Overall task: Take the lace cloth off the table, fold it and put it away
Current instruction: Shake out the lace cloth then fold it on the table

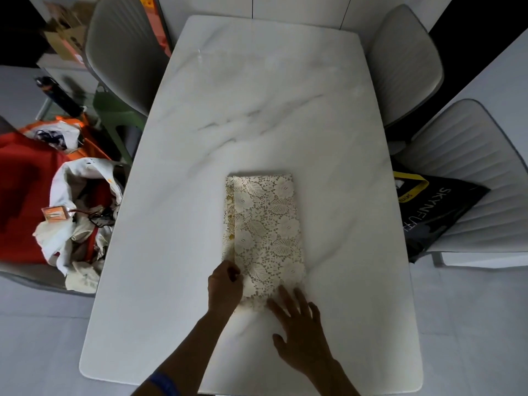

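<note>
Lace cloth (264,230) lies folded; left hand (224,287) seemingly pinches it.

We see white marble-look table (257,95); folded lace cloth (265,224) lies flat on near half, long narrow strip, our two hands at its near end.

Dim, even overhead light; soft glare on the far table (200,57); corners dark, edges bowed, slightly blurred.
</note>
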`<state>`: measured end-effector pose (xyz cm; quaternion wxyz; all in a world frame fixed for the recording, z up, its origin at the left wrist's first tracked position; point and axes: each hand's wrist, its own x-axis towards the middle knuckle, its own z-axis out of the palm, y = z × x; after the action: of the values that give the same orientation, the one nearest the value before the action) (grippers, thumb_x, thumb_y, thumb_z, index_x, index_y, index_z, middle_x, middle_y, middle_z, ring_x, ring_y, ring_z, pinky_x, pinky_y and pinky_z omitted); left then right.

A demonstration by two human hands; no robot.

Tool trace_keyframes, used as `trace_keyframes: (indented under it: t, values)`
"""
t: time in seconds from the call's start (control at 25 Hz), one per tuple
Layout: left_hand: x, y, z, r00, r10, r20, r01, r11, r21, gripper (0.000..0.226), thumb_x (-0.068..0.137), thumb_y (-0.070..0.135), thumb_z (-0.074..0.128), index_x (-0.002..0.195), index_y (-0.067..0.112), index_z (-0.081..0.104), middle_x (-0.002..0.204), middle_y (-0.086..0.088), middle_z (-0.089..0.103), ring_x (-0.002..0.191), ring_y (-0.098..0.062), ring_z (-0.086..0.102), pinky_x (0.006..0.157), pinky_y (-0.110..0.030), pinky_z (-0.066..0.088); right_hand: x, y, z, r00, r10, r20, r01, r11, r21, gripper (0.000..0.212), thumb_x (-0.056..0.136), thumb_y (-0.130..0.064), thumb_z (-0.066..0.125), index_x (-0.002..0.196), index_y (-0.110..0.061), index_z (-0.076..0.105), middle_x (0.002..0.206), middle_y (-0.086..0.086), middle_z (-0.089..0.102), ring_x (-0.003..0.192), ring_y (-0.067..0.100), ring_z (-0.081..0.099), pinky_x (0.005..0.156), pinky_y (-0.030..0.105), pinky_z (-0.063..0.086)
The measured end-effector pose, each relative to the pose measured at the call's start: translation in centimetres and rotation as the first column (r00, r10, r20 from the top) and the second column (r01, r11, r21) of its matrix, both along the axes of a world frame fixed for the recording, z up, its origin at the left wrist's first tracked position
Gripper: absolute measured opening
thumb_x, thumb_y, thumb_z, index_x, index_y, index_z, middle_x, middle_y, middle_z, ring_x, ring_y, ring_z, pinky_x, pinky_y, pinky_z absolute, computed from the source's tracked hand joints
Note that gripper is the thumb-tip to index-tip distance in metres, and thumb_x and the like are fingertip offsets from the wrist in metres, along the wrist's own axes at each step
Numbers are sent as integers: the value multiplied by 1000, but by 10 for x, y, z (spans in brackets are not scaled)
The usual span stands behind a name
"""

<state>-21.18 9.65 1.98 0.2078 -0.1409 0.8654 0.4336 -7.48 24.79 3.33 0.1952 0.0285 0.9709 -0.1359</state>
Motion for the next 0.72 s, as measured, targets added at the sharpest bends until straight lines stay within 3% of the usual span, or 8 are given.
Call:
trace_keyframes:
  t: [0.16,0.32,0.44,0.56,0.64,0.72]
  values:
    - [-13,1,-3,988,-144,-55,144,990,-4,29,80,-10,49,82,14,65,77,2,67,70,-12,61,50,-7,40,-6,-1,-1,992,-114,-45,113,993,-30,70,80,-42,59,146,-30,40,160,5,24,146,35,22,108,52,36]
    - [-20,4,-1,998,-57,-37,61,994,93,25,83,6,62,102,23,62,92,7,68,72,1,61,56,-9,44,-6,-4,0,995,-94,29,95,995,-39,70,72,-42,67,139,-30,52,154,6,38,139,39,38,96,50,48]
    - [-29,12,1,998,-1,-60,12,982,186,34,81,21,76,109,26,58,90,9,67,72,-5,65,62,-20,53,-17,4,-3,991,-121,-50,117,991,-69,57,74,-41,68,129,-29,60,148,8,48,131,37,49,91,49,52]
    - [-48,15,-3,997,-3,-79,12,993,117,26,81,25,77,100,25,59,77,3,65,59,-10,58,51,-20,48,-21,15,-9,983,-180,-30,177,981,-73,68,86,-48,52,149,-32,33,163,6,14,146,33,23,108,48,36]
    - [-55,15,-9,995,-40,-95,46,997,56,20,83,15,73,96,20,59,76,0,64,59,-19,59,50,-29,52,-15,13,-16,984,-177,37,179,980,-85,71,87,-51,46,152,-37,21,163,0,-5,149,33,9,113,47,29]
    - [-55,14,-11,993,-76,-90,80,996,35,18,84,5,64,93,19,58,82,-5,68,60,-23,61,54,-37,56,-10,12,-16,986,-168,20,169,980,-100,69,85,-48,53,149,-34,32,163,1,5,146,38,19,108,51,35]
